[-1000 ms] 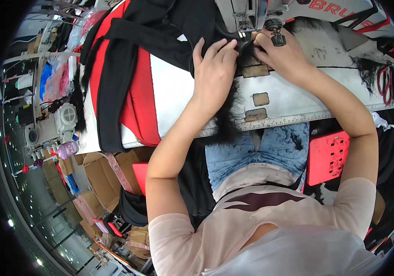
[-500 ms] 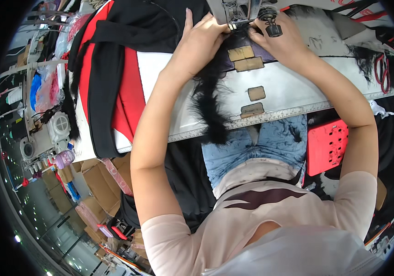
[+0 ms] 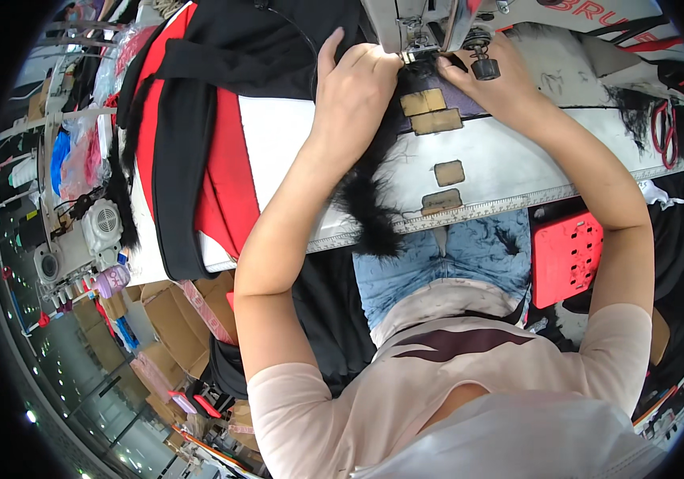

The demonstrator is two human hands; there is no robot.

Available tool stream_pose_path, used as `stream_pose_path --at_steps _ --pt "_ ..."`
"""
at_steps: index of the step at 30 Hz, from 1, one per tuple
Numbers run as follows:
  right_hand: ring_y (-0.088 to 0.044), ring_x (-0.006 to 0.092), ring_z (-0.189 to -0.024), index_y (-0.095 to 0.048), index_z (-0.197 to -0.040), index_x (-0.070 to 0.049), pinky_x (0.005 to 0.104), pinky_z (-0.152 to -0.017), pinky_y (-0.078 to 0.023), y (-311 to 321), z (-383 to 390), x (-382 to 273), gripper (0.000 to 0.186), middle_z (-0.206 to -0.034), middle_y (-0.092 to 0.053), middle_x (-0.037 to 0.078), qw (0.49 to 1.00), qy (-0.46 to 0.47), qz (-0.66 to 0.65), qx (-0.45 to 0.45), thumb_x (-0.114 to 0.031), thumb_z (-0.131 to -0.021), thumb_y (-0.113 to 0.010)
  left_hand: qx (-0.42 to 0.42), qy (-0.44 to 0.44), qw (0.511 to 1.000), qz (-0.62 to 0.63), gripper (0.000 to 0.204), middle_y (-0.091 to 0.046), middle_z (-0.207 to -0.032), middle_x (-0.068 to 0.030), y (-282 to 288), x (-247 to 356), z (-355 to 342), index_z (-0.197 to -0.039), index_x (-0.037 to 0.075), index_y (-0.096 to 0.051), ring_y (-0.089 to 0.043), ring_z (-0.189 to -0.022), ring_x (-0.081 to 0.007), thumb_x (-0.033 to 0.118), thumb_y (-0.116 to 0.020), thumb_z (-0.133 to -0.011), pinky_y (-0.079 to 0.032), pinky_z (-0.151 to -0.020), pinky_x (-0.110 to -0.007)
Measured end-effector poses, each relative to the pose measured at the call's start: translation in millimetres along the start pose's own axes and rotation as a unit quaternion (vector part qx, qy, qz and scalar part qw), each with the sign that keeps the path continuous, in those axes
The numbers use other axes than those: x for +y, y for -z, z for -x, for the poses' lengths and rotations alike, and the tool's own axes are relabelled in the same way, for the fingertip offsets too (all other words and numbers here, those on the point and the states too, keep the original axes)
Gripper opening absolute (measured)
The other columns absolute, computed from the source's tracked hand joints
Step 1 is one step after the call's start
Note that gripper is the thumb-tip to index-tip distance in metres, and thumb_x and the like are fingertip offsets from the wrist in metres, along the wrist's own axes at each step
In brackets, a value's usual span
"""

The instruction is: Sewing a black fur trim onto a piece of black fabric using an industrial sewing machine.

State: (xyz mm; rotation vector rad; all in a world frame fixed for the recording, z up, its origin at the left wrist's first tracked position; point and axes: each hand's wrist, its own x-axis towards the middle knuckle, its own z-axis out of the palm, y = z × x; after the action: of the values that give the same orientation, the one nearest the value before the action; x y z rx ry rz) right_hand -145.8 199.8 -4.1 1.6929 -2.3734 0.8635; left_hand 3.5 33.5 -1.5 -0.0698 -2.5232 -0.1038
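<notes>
A strip of black fur [image 3: 372,215] runs from under the sewing machine head [image 3: 426,32] down past the table's front edge. My left hand [image 3: 355,96] is closed on the fur just left of the presser foot, its little finger raised; the thumb is hidden. To the right of the foot, my right hand [image 3: 498,84] has its thumb bent in against the black material. The other fingers of that hand are mostly hidden behind the machine, but it looks closed on the fur too. Left of my left hand lies a black and red garment [image 3: 226,172].
A ruler strip [image 3: 502,199] lines the white table's front edge. Red-handled scissors [image 3: 664,132] lie at the right end, near loose black fluff [image 3: 632,108]. A red plastic panel [image 3: 567,259] is beside my lap. Cardboard boxes [image 3: 174,315] stand lower left.
My left wrist and forearm have shifted right, and the left hand is more upright. The fur's middle is more covered by that hand. My right hand stays close to the presser foot.
</notes>
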Motion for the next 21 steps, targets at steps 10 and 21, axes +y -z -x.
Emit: stream_pose_path --at_steps 10,21 --pt "-0.06 0.0348 -0.094 -0.069 -0.096 -0.004 0.0427 -0.086 -0.047 2.5 -0.7 8.7 0.024 -0.096 -0.068 0.014 0.997 0.054 0.044 -0.018 -0.026 -0.088 -0.064 -0.006 0.002 0.999 0.037 0.016 -0.062 -0.09 -0.0034 0.8 -3.8 -2.6 -0.09 0.009 -0.06 -0.063 -0.096 -0.0195 0.008 -0.071 -0.077 -0.028 -0.11 -0.061" --pt "-0.062 0.0354 -0.083 -0.068 -0.093 -0.002 0.0428 -0.077 -0.048 -4.8 -5.2 9.9 0.026 -0.086 -0.068 0.015 0.997 0.068 0.039 0.01 -0.027 -0.087 -0.065 0.011 -0.03 0.999 -0.015 0.012 -0.06 -0.087 0.0 -3.6 -11.3 -1.5 -0.092 0.012 -0.062 -0.061 -0.096 -0.017 0.011 -0.065 -0.08 -0.028 -0.109 -0.062"
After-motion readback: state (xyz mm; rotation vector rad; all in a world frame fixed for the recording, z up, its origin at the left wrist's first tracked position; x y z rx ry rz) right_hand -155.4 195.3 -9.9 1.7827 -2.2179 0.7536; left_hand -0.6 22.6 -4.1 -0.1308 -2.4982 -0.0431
